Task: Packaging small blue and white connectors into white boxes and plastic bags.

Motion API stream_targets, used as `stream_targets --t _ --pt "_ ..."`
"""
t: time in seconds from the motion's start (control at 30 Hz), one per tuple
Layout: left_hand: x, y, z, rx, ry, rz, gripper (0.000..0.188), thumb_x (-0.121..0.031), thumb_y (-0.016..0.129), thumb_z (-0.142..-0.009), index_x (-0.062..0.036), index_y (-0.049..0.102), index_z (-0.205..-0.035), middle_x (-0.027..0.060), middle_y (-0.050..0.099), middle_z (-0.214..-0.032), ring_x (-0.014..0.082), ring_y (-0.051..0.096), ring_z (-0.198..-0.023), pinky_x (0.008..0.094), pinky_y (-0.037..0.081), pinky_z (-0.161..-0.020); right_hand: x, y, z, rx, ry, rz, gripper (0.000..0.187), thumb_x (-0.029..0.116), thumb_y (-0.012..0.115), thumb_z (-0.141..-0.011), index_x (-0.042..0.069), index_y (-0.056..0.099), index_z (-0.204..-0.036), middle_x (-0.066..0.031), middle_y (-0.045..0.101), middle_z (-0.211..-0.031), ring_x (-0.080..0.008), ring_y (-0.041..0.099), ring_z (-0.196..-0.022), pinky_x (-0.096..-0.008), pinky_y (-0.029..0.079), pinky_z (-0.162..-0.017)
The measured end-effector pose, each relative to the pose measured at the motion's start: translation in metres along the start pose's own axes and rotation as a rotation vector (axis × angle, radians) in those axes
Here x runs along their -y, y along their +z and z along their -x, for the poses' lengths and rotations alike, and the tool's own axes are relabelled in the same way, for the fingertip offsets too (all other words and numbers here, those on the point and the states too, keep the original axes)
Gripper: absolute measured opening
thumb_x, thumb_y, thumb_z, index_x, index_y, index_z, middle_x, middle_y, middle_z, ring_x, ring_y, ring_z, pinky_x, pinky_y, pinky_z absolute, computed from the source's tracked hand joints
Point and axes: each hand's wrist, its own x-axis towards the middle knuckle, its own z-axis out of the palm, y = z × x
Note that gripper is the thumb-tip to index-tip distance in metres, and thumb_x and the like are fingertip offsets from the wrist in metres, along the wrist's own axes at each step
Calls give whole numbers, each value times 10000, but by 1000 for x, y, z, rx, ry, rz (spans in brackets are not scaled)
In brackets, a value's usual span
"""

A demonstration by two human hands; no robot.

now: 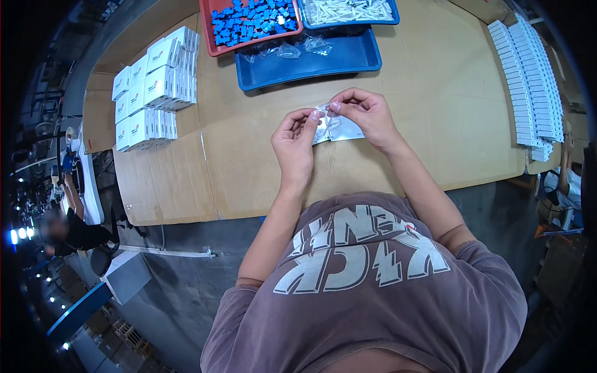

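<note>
Both my hands meet over the middle of the cardboard-covered table. A small clear plastic bag (322, 122) is pinched between the thumb and fingers of my left hand (295, 146). My right hand (372, 121) grips the bag's other side near its upper edge, fingertips close to the left ones. Its contents, if any, are too small to make out. Under my right hand lies a flat whitish sheet (349, 129), partly covered by the fingers. Just beyond my hands stands a blue tray (311, 76) with several crumpled clear bags (288, 51) in it.
At the far side, a red tray (208, 31) holds blue plastic parts, beside a blue tray (348, 25) of white slim pieces. White boxes (158, 87) are stacked at left; rows of white boxes (525, 87) stand at right. Another person (78, 230) is at far left.
</note>
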Motion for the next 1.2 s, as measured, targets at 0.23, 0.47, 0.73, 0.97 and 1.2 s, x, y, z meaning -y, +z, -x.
stream_targets --t 0.23,0.47,0.73,0.97,1.2 --pt "-2 4 4 -21 18 -10 176 -86 707 -995 40 694 -1117 79 731 -984 93 665 -887 225 537 -805 -6 4 4 9 -38 -25 123 75 709 -983 -10 688 -1069 -58 718 -999 -106 682 -930 -248 558 -843" --pt "-4 5 8 -2 60 -99 162 -65 724 -977 40 705 -1099 39 711 -948 68 628 -849 213 500 -751 -2 5 6 59 -36 -17 104 70 697 -988 3 685 -1066 -64 706 -1051 -108 665 -956 -262 549 -859" --pt "-3 4 6 12 26 -56 177 -69 726 -975 36 714 -1117 34 703 -940 57 613 -826 205 486 -728 -8 4 5 82 -31 -28 114 65 686 -991 -6 689 -1080 -62 707 -1070 -110 665 -980 -275 554 -877" --pt "-5 4 9 8 3 -29 176 -71 718 -982 41 707 -1118 46 705 -968 60 622 -835 213 504 -746 -10 9 4 71 -19 -25 142 78 687 -997 -16 691 -1103 -53 711 -1052 -106 678 -962 -270 562 -866" --pt "-6 4 8 12 23 0 128 -64 710 -987 31 695 -1071 38 701 -963 62 619 -850 216 502 -764 -9 12 2 75 -30 12 133 71 686 -995 -16 689 -1096 -53 705 -1058 -102 669 -963 -265 555 -859"
